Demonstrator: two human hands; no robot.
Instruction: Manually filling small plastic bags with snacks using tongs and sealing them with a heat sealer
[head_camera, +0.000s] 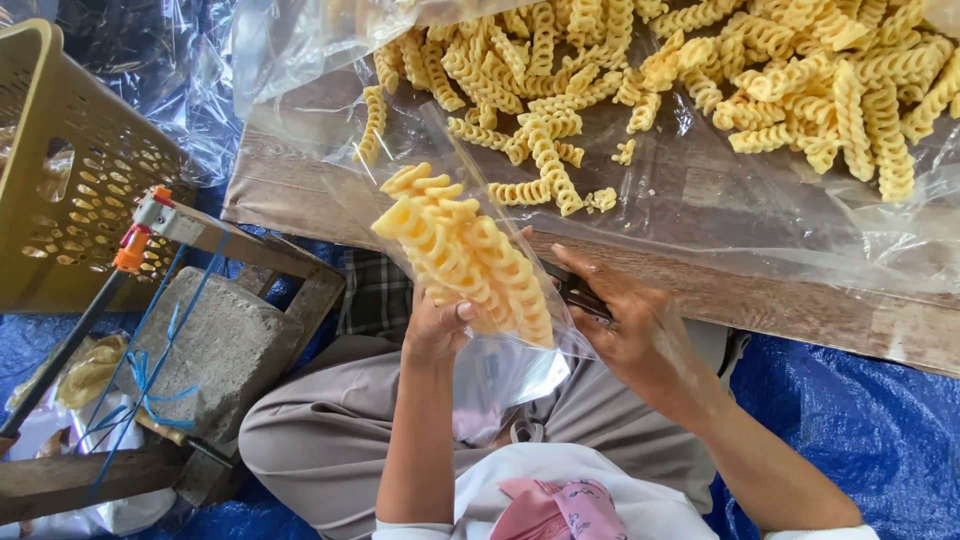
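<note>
Left hand (437, 325) raised, fingers curled shut, right hand (630, 320) beside it, fingers extended

A low wooden desk (760, 300) is spanning the upper right, with clear plastic sheeting (700, 190) lying over its top. Blue tarpaulin (870, 420) is covering the floor. Off the desk's left edge, a perforated tan basket (70, 170) and a grey concrete block (215, 350) are standing. Daylight is falling evenly.

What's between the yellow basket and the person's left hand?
In the head view, a grey stone block tied with blue string sits between the basket and the left hand, with a wooden frame beside it.
</note>
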